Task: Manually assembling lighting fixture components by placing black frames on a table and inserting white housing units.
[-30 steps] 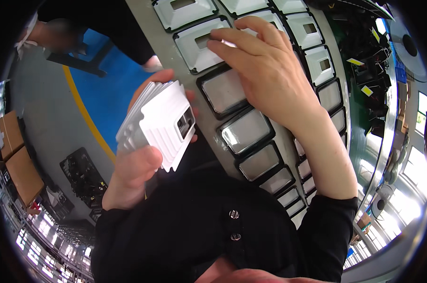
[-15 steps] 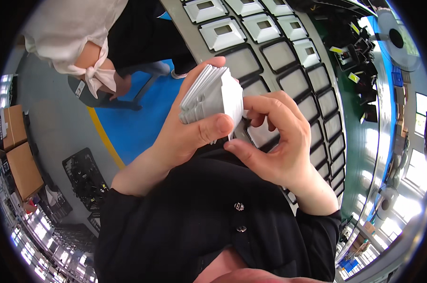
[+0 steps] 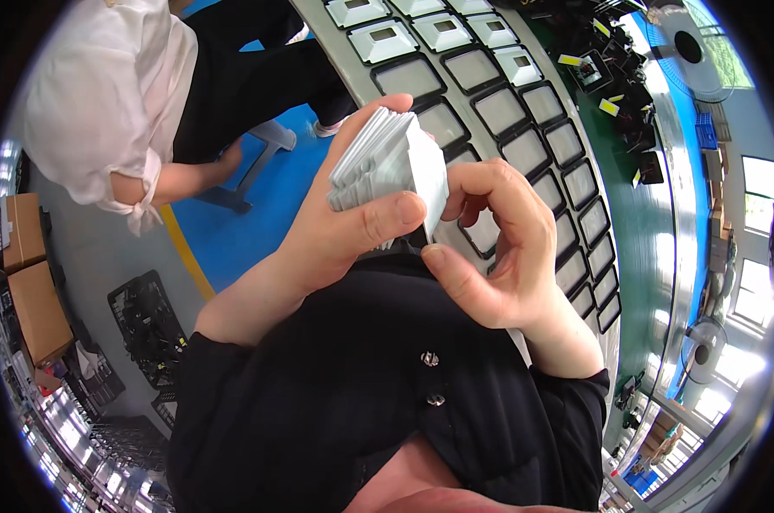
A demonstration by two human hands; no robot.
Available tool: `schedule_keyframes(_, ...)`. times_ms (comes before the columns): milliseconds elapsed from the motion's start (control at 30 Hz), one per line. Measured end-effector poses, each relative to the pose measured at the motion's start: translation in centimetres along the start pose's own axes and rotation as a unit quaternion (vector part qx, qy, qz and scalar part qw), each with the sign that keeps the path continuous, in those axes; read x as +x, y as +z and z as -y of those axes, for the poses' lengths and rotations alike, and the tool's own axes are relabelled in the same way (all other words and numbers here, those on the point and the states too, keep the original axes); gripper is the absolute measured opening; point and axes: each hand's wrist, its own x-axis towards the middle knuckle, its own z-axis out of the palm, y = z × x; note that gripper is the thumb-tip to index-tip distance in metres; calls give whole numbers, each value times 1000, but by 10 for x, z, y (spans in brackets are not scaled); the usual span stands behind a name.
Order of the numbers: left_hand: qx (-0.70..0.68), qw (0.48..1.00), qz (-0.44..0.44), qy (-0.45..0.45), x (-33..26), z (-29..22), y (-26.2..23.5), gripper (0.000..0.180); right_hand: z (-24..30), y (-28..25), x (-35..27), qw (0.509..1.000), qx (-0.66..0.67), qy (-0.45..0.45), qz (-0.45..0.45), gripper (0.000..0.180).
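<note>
A stack of nested white reflector-like pieces, thin and flared, is gripped in my left hand. The left thumb lies across the near side, and the fingers wrap round the far side. My right hand is curled at the right face of the stack. Its thumb and index finger touch the edges of the outermost white piece. The other right fingers are folded in and partly hidden. Beyond my hands, white reflector pieces with a rectangular opening sit in black frames on the table.
Rows of black rectangular frames with pale panels cover the table. At the left, a person in a white top stands near a grey stool. Cardboard boxes and a black tray of parts are further left; a fan is far right.
Both hands and the stack stay close together, the stack tilting slightly. My right hand's thumb has shifted a little right and up. The other person's arm has moved, and the view has shifted along the table.
</note>
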Motion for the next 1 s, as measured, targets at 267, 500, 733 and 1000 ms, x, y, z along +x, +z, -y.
schedule_keyframes(267,12,1000,29,-3,-9,-2,14,90,12,-6,-15,997,16,68,-13,32)
schedule_keyframes(500,12,998,45,33,-15,0,15,84,18,-4,-19,999,0,33,-34,25)
schedule_keyframes(733,-8,998,36,42,-23,-3,11,83,25,1,-18,999,-36,2,-29,23)
schedule_keyframes(1000,52,997,4,53,-29,-7,13,90,30,8,-19,998,-54,-7,-40,24)
